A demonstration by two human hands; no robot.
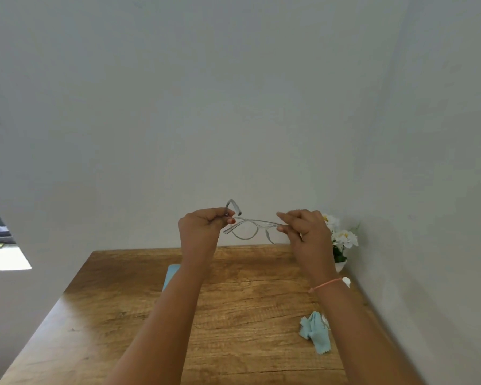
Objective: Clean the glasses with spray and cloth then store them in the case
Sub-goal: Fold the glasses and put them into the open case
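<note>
I hold a pair of clear-framed glasses up in front of the wall, above the far edge of the wooden table. My left hand pinches the left hinge, where one temple arm curves upward. My right hand pinches the right side of the frame. A crumpled light blue cloth lies on the table at the right, beside my right forearm. A light blue case shows partly behind my left forearm. The white top of a spray bottle peeks out behind my right wrist.
A small white pot of white flowers stands in the table's far right corner against the wall. A window sill is at the left. The wall runs close along the table's right side.
</note>
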